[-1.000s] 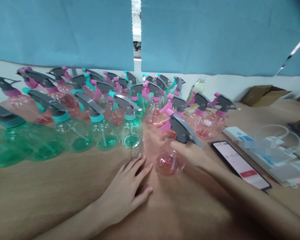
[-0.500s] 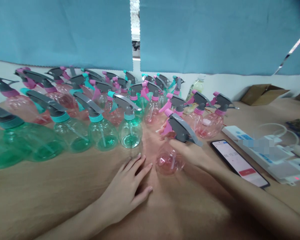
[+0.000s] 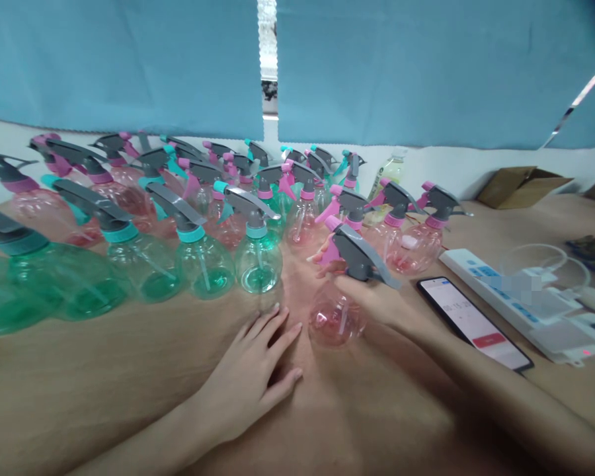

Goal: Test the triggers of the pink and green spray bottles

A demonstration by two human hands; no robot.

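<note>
A clear pink spray bottle with a grey and pink trigger head stands on the tabletop in front of me. My right hand is closed around its neck from the right and behind; the fingertips show on the left, beside the pink trigger, and the sprayer hides part of the hand. To the left of that bottle, my left hand rests on the table with its fingers spread, holding nothing. Just beyond the left fingertips is a green spray bottle with a turquoise collar.
Several green and pink spray bottles fill the left and back. At right lie a phone with a lit screen and a white power strip with cables. Farther back are an open cardboard box and a labelled bottle. Blue cloth hangs behind.
Almost nothing differs. The digits on the phone have changed, and the view has shifted very slightly; both hands and the held spray bottle stay in place.
</note>
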